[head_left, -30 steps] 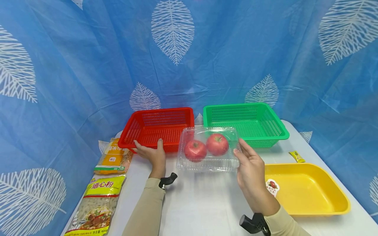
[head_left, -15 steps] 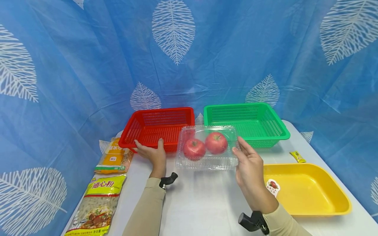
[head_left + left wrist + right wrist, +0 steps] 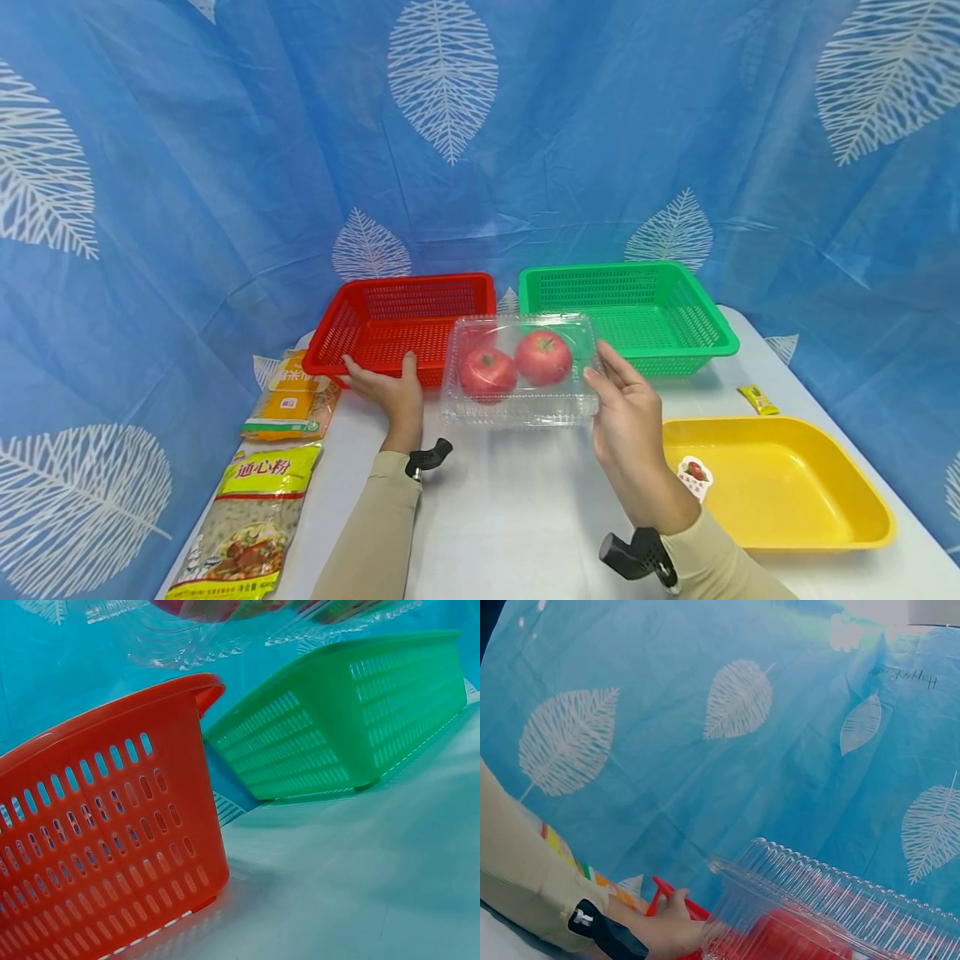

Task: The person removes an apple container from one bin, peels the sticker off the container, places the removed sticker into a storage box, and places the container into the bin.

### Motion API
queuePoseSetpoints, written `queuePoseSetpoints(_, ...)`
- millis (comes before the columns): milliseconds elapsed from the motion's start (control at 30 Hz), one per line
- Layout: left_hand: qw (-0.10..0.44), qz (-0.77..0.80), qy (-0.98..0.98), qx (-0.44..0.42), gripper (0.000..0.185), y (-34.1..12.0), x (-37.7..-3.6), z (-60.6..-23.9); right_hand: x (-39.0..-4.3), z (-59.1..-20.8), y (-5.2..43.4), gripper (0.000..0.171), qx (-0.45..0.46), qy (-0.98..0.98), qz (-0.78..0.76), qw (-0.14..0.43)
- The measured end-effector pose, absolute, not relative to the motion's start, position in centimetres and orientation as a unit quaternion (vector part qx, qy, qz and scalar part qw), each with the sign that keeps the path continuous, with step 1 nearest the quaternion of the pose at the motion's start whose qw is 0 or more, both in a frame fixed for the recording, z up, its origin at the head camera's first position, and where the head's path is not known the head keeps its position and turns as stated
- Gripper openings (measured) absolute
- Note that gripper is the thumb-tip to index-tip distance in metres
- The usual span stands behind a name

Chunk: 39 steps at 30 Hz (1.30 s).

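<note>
While right hand [image 3: 626, 412] fingers grip it, clear box [image 3: 520, 371] with two apples [image 3: 543, 357]; left hand [image 3: 386, 388] fingers on red basket [image 3: 405, 325].

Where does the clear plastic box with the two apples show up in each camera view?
Head: the clear box is at centre, held up by the right hand, in front of both baskets.
Left wrist: only its ribbed underside shows along the top edge, above the red basket.
Right wrist: it fills the lower right.
Shared landmark: the red basket, which the left hand grips, appears in all three.
</note>
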<state>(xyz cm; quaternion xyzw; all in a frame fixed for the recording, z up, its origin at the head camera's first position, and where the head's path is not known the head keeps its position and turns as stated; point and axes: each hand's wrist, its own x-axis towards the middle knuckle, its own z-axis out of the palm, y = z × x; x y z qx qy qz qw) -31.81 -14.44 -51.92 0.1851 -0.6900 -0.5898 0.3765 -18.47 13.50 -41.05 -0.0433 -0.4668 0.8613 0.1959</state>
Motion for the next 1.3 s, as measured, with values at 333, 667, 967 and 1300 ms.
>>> queuePoseSetpoints(333,0.374,-0.59,-0.691,0.187,0.109,-14.4,-31.7,-51.8,-18.7,-40.9,13.2,0.053,-0.043,-0.468,0.861,0.196)
queuePoseSetpoints(667,0.372,-0.596,-0.687,0.184,0.11,-14.4,-31.6,-51.9,-19.1,-40.9,12.9,0.053,-0.041,-0.467,0.861,0.197)
queuePoseSetpoints(967,0.363,-0.599,-0.687,0.191,0.111,-14.4,-31.8,-51.8,-19.6,-40.2,12.3,0.053,-0.033,-0.458,0.866,0.198)
queuePoseSetpoints(1300,0.364,-0.602,-0.685,0.19,0.112,-14.5,-31.9,-51.9,-19.8,-39.8,12.0,0.054,-0.035,-0.463,0.864,0.193)
